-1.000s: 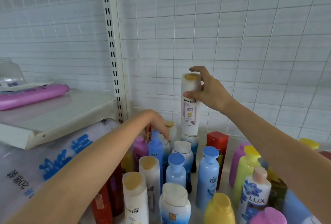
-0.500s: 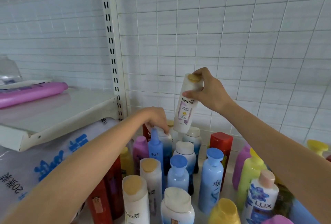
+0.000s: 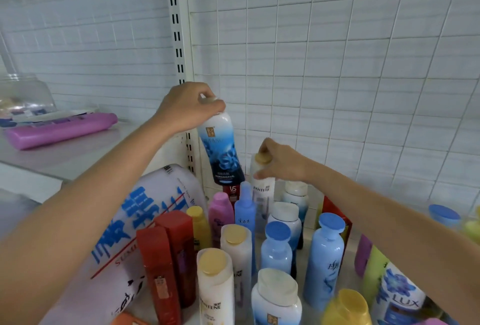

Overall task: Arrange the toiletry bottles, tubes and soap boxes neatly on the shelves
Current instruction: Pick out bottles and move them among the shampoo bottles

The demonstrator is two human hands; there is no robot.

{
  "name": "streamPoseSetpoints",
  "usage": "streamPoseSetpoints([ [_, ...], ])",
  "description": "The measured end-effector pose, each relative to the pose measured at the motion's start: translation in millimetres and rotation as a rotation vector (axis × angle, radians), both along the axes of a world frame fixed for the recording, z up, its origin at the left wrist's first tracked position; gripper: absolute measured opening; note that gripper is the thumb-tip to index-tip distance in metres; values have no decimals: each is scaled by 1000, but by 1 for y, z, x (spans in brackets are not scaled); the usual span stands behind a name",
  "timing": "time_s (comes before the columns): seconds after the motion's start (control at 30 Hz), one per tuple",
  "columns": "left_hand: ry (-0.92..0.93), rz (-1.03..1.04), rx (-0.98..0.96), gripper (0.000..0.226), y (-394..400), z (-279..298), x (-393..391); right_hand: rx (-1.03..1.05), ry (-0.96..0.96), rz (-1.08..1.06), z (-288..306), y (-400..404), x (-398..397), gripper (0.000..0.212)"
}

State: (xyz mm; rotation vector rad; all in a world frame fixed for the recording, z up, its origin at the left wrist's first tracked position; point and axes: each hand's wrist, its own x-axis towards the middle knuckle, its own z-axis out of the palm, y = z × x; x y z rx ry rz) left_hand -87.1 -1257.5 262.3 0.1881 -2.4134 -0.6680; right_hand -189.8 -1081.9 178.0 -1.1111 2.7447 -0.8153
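Yellow-capped Pantene bottles (image 3: 215,288) are crowding the shelf front nearest us, so we are working over them toward the slotted upright (image 3: 179,47). Our left hand (image 3: 187,109) is gripping the blue-and-white bottle (image 3: 220,150) by its cap, holding it tilted in the air just right of the upright. Our right hand (image 3: 280,161) is closing over the cap of a white Pantene bottle (image 3: 263,184) standing farther right, near the tiled wall (image 3: 337,65). We are judging it best to level the lifted bottle before lowering it, label outward, clear of neighbouring caps.
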Motion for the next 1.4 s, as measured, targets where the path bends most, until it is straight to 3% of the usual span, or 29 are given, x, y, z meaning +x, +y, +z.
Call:
streamPoseSetpoints([
  [0.2,161,69,33,23,-7,-5,11,261,-134,69,-26,-18,-1,45],
  [0.4,199,65,51,24,-5,-6,17,294,-149,37,-35,-21,-6,45],
  [0.7,290,29,52,24,2,0,21,340,-31,20,-25,3,-5,58],
  [0.87,339,-11,64,17,13,5,24,273,124,80,6,28,22,41],
  [1.0,392,-61,89,14,22,4,29,239,-34,194,27,51,70,34],
  [1.13,415,-117,159,15,32,5,31,480,116,249,4,56,92,44],
  [1.23,415,-152,169,18,40,4,31,506,245,257,-21,53,94,52],
  [1.4,437,-170,150,25,49,1,32,417,216,233,-42,53,92,43],
])
